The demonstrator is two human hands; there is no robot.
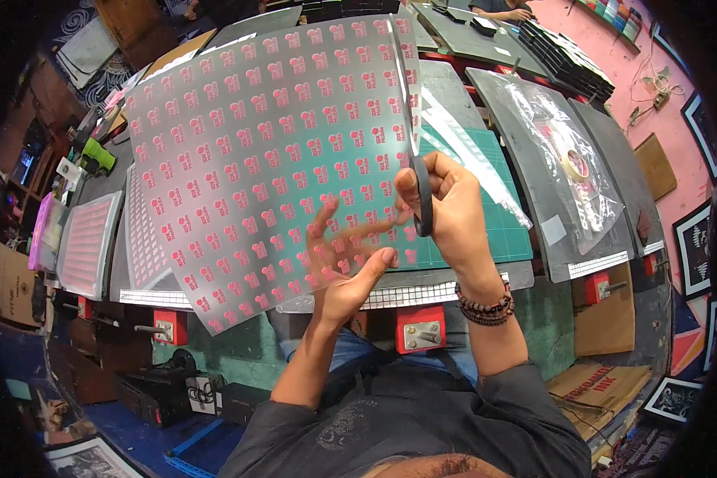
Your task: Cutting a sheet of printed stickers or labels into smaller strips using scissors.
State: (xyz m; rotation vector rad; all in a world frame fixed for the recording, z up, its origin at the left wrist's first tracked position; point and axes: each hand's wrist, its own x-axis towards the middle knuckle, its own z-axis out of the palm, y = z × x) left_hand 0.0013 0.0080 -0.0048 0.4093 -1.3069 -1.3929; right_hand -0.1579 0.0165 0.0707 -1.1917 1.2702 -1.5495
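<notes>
Right hand (pixel 458 209) holds scissors (pixel 424 199) at sheet (pixel 239 151) (bag (pixel 543 119) shows roll (pixel 568 169)).

The right hand (pixel 454 203) sits at the right edge of the printed plastic sheet (pixel 207 159), fingers curled; the right forearm (pixel 498 342) rises from below. The left hand (pixel 346 288) is by the sheet's lower edge, thumb (pixel 372 271) in front, blurred, spread fingers (pixel 317 235) behind; the left forearm (pixel 309 362) slants up below it.
</notes>
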